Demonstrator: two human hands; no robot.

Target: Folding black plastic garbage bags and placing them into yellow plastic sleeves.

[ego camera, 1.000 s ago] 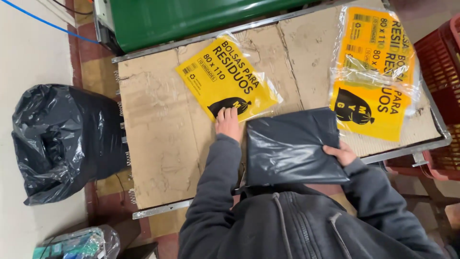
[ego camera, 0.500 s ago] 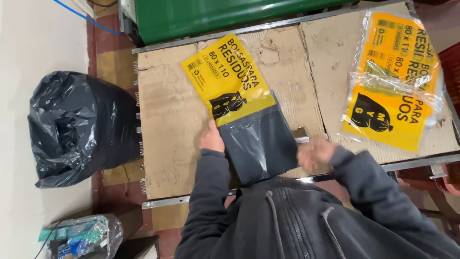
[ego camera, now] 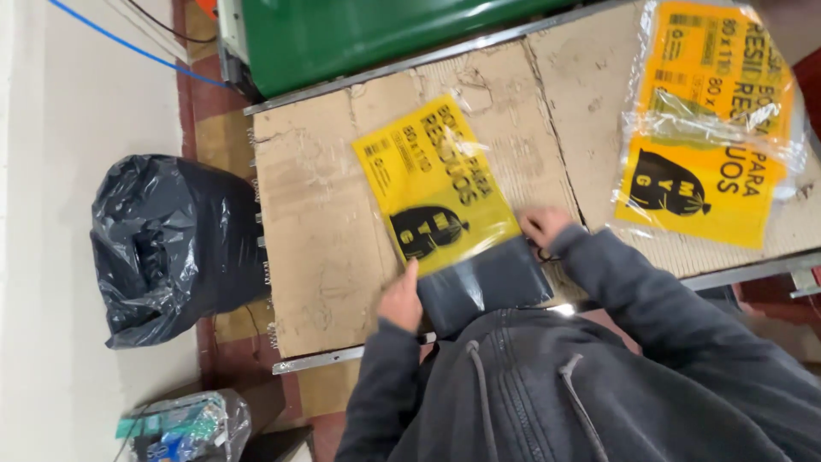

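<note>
Two hands (ego camera: 402, 299), one yellow packet (ego camera: 436, 184)

left hand (ego camera: 400, 299) flat, fingers extended | right hand (ego camera: 542, 225) curled

dark grey hoodie — 2 drawcords at the chest, long sleeves, bare left hand (ego camera: 400, 301) and right hand (ego camera: 540, 225)

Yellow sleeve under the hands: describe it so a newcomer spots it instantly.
On the cardboard-covered table, in front of the green bin, lies a flat yellow plastic sleeve. A folded black bag sticks out of its near end, unlike the yellow stack at the right.
</note>
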